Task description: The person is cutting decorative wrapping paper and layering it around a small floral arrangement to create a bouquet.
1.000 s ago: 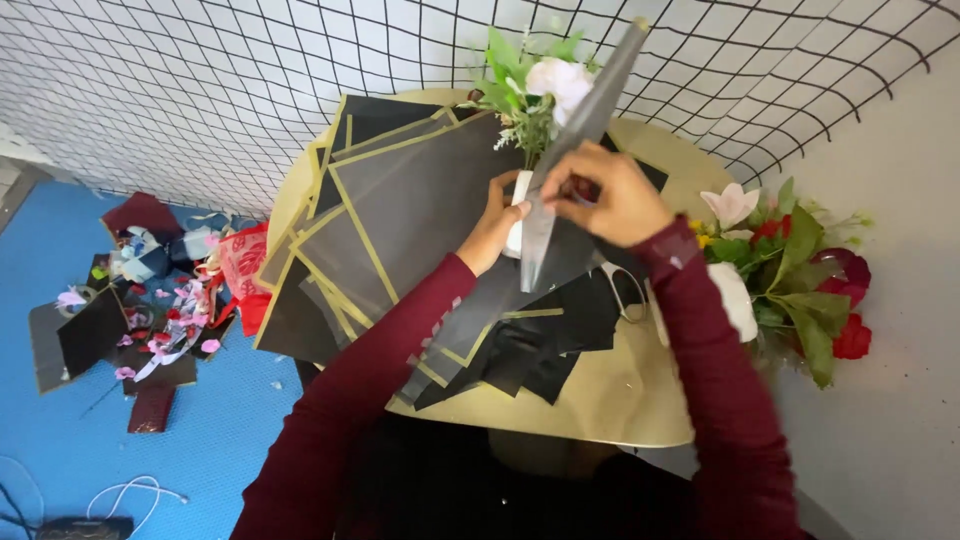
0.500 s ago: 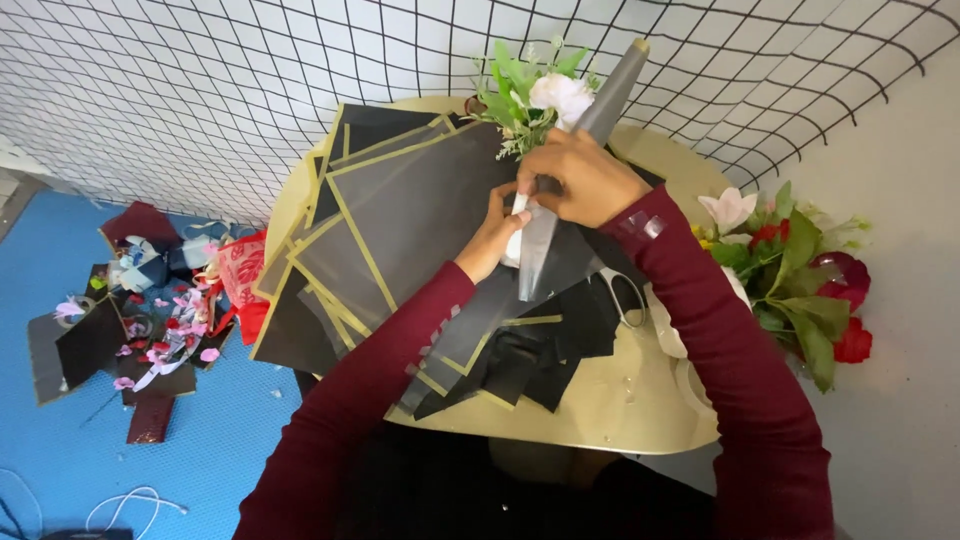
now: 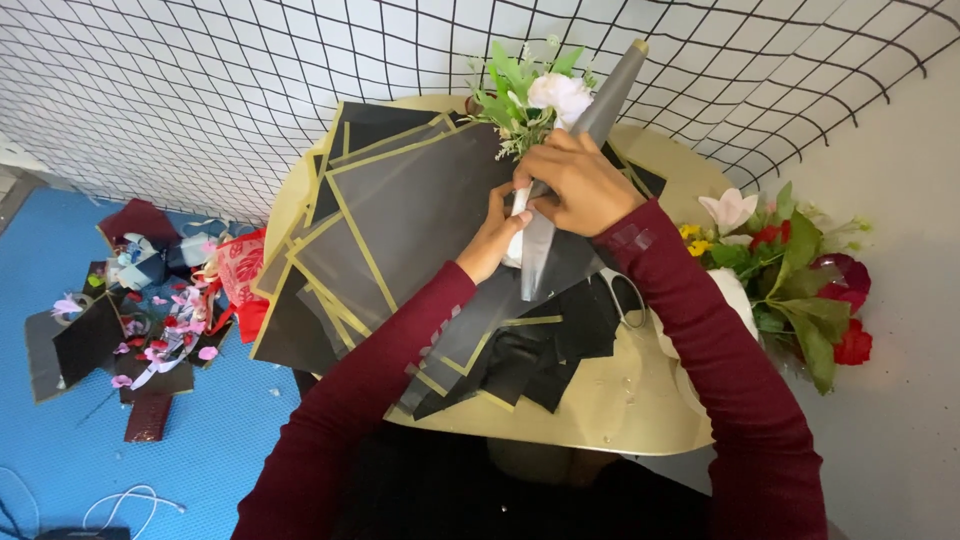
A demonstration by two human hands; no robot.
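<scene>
We look down on a blue floor mat at the left, a white wall behind a black wire grid, and in the middle a round gold table. Across the table spreads a fan of dark wrapping sheets edged in gold, with smaller black offcuts lying below them towards us. A pair of scissors lies just beside the offcuts, partly under our right sleeve. At the table's right edge a bunch of artificial flowers, red, pink, white and yellow with green leaves, rests against the wall; we cannot tell whether a container holds it. On the mat lies a litter of scraps: dark paper, red pieces, ribbon and pink petals.

Our hands meet over the far half of the table. The right hand is clamped around a grey sheet rolled into a narrow cone, which tilts up and away towards the grid. The left hand grips the same bundle just below, thumb against a white stem wrap. Tucked beside the cone, a white flower with green sprigs pokes out above our right hand.
</scene>
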